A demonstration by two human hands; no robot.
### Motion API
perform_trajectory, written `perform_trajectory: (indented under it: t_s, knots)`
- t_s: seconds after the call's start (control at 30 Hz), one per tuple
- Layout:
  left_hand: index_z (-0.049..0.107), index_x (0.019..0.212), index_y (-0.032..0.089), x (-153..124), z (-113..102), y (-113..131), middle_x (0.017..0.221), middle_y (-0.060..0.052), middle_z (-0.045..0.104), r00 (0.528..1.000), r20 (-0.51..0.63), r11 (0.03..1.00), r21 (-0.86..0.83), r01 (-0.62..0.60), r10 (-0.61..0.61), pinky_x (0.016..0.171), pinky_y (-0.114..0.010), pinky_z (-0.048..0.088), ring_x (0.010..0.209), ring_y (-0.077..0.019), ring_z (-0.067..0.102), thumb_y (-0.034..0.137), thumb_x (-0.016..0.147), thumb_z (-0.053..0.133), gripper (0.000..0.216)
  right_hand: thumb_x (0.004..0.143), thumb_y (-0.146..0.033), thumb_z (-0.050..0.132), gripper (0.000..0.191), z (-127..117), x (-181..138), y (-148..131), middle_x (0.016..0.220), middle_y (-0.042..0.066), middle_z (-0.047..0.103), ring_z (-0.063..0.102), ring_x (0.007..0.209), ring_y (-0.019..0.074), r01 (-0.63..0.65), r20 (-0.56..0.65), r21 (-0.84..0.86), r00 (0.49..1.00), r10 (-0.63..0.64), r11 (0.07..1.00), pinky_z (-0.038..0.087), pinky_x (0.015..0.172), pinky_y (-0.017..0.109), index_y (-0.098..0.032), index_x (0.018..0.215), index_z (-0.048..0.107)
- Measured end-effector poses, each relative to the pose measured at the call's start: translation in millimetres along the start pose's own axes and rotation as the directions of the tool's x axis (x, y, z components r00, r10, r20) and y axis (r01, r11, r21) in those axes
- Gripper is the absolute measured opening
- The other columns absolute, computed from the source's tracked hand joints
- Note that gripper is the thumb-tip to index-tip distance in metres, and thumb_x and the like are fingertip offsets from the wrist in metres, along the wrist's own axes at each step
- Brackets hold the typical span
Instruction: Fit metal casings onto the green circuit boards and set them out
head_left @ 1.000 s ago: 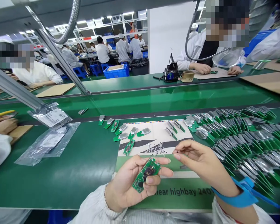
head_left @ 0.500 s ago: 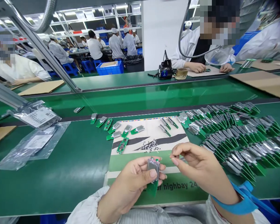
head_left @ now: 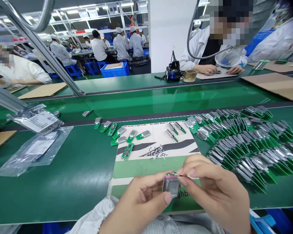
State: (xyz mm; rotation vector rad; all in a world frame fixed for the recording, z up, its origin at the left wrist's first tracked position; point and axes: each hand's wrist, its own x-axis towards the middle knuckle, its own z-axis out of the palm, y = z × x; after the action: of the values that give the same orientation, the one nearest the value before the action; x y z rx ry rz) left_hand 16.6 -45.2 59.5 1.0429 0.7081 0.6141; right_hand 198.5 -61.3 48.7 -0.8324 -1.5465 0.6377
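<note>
Board [head_left: 172, 187]: one, held above the printed sheet [head_left: 146, 165], silvery face toward me.
Left hand [head_left: 146, 198]: mine, grasping the board, thumb at the face's lower corner.
Right hand [head_left: 210, 185]: mine, thumb and fingertips drawn close at the board's top end; whether they grip anything there, I cannot tell.
Small parts [head_left: 157, 151]: loose cluster on the sheet, beyond my hands.
Handling, in my judgement: left grip firm, thumb light on the silvery face; right fingertips square to the end, no levering.
</note>
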Motion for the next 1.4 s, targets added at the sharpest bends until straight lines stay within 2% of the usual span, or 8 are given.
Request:
perform_trajectory:
  t_s: [0.27, 0.43, 0.57, 0.73, 0.87, 1.1, 1.27, 1.4]
  knots:
    - [0.068, 0.119, 0.035, -4, 3, 3, 0.105, -0.002, 0.074, 1.000, -0.025, 0.999, 0.041, 0.008, -0.007, 0.085, -0.028, 0.049, 0.093, -0.0192, 0.066, 0.028, 0.084, 0.068, 0.035, 0.080, 0.005, 0.056, 0.047, 6, -3, -6, 0.085, -0.001, 0.070, 0.062, 0.074, 0.0186, 0.044, -0.011, -0.092, 0.999, -0.045, 0.995, 0.054, 0.065, 0.035, -0.033, 0.107, 0.052]
    - [0.070, 0.116, 0.035, -3, 6, 5, 0.105, -0.001, 0.074, 0.999, -0.030, 0.999, 0.024, -0.026, 0.027, 0.086, -0.025, 0.049, 0.097, -0.0190, 0.065, 0.027, 0.084, 0.068, 0.033, 0.080, 0.003, 0.056, 0.037, 9, -1, -6, 0.080, -0.002, 0.069, 0.057, 0.065, 0.0163, 0.019, -0.055, -0.101, 0.998, -0.025, 0.995, 0.052, 0.065, 0.035, -0.031, 0.094, 0.051]
    - [0.070, 0.116, 0.034, -4, 7, 5, 0.103, -0.002, 0.074, 0.999, -0.035, 0.998, 0.053, -0.038, 0.040, 0.085, -0.025, 0.051, 0.096, -0.0191, 0.065, 0.029, 0.084, 0.068, 0.032, 0.078, 0.006, 0.055, 0.038, 11, -1, -7, 0.081, -0.003, 0.071, 0.057, 0.064, 0.0160, 0.024, -0.074, -0.076, 0.997, -0.030, 0.997, 0.049, 0.063, 0.034, -0.030, 0.091, 0.050]
    - [0.068, 0.118, 0.034, -3, 8, 7, 0.105, -0.001, 0.073, 0.997, -0.017, 0.995, 0.056, -0.077, 0.078, 0.087, -0.023, 0.050, 0.096, -0.0164, 0.065, 0.026, 0.086, 0.066, 0.033, 0.074, 0.007, 0.055, 0.039, 16, -3, -5, 0.079, -0.004, 0.073, 0.057, 0.059, 0.0152, 0.097, -0.162, -0.068, 0.981, -0.107, 0.993, 0.049, 0.064, 0.035, -0.027, 0.092, 0.050]
    - [0.065, 0.121, 0.036, -4, 8, 6, 0.106, 0.000, 0.072, 0.996, 0.002, 0.993, 0.077, -0.088, 0.088, 0.087, -0.019, 0.050, 0.093, -0.0128, 0.065, 0.023, 0.088, 0.063, 0.036, 0.072, 0.008, 0.054, 0.038, 20, -4, -4, 0.076, -0.004, 0.073, 0.056, 0.056, 0.0153, 0.089, -0.243, -0.046, 0.965, -0.097, 0.995, 0.050, 0.065, 0.036, -0.026, 0.087, 0.047]
    - [0.061, 0.125, 0.041, -6, 6, -1, 0.112, 0.000, 0.070, 0.983, 0.044, 0.982, 0.059, -0.181, 0.179, 0.093, -0.024, 0.050, 0.101, -0.0152, 0.065, 0.015, 0.089, 0.061, 0.044, 0.072, 0.009, 0.053, 0.036, 18, -2, -11, 0.076, -0.007, 0.073, 0.058, 0.054, 0.0108, 0.151, -0.181, -0.213, 0.965, -0.191, 0.965, 0.050, 0.066, 0.032, -0.022, 0.067, 0.036]
    - [0.056, 0.128, 0.043, -7, 7, 0, 0.119, 0.001, 0.069, 0.982, 0.036, 0.976, 0.111, -0.189, 0.186, 0.088, -0.022, 0.053, 0.103, -0.0158, 0.066, 0.011, 0.088, 0.060, 0.051, 0.074, 0.008, 0.054, 0.038, 18, -7, -11, 0.077, -0.007, 0.074, 0.057, 0.054, 0.0090, 0.147, -0.198, -0.246, 0.960, -0.198, 0.958, 0.049, 0.070, 0.033, -0.020, 0.062, 0.033]
    - [0.056, 0.128, 0.044, -10, 7, 0, 0.123, 0.003, 0.068, 0.981, 0.023, 0.971, 0.136, -0.195, 0.194, 0.092, -0.019, 0.051, 0.107, -0.0147, 0.066, 0.008, 0.087, 0.060, 0.054, 0.075, 0.008, 0.055, 0.037, 16, -8, -11, 0.077, -0.007, 0.074, 0.060, 0.054, 0.0088, 0.156, -0.204, -0.247, 0.957, -0.209, 0.956, 0.050, 0.071, 0.032, -0.021, 0.062, 0.035]
